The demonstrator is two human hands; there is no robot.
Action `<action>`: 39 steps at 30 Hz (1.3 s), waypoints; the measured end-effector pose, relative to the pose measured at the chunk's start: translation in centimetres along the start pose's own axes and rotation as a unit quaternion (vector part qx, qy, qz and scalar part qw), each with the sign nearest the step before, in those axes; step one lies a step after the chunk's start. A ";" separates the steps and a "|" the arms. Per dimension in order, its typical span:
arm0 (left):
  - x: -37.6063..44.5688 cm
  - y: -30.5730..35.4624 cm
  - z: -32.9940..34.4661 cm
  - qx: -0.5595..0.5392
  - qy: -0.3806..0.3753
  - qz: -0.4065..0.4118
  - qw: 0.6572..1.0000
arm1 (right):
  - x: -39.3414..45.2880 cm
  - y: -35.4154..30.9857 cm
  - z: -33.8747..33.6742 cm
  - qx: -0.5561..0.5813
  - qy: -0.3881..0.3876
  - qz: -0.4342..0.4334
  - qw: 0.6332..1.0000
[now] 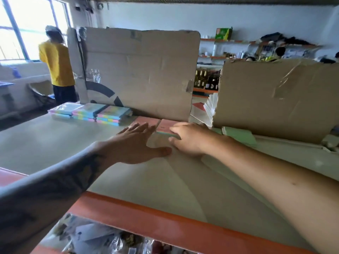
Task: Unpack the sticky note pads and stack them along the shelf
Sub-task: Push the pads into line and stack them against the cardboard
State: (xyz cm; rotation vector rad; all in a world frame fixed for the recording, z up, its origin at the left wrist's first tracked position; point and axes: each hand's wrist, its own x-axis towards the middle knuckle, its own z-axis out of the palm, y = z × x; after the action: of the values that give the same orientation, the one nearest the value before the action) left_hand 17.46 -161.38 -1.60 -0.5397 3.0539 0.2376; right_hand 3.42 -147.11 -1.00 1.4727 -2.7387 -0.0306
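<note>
Pink flat pad (166, 128) lies on the grey shelf (55, 143), long axis running away toward upright cardboard (139, 70). Right hand (189, 139) pinches its near end; left hand (135, 143) hovers beside, fingers spread, holding nothing. Pastel wrapped pads (89, 113) sit stacked further left

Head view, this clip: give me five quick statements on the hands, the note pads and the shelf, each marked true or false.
1. The right hand grips a pink-topped pad. True.
2. The left hand is a closed fist. False: its fingers are spread and straight, over a second pink pad.
3. Three stacks of pastel note pads sit at the far left of the shelf. True.
4. The green pads lie left of the hands. False: they lie right of them, before the torn cardboard box.
5. The shelf's front edge is blue. False: it is orange.
</note>
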 end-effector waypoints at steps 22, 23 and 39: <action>-0.7 3.9 -1.8 0.040 0.028 0.068 0.996 | -6.0 3.8 -4.0 0.052 0.113 0.008 0.992; -0.7 5.0 -1.9 0.042 0.028 0.088 0.995 | -6.9 5.1 -4.2 0.055 0.123 0.031 0.990; 0.7 11.7 -0.1 0.022 -0.018 0.138 0.990 | -10.5 11.2 -1.4 0.093 0.100 0.164 0.977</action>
State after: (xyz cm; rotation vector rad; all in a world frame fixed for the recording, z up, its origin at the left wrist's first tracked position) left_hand 12.77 -150.81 0.13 -0.1071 3.0806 0.1845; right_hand -0.15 -132.19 0.61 0.9697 -2.8344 0.3714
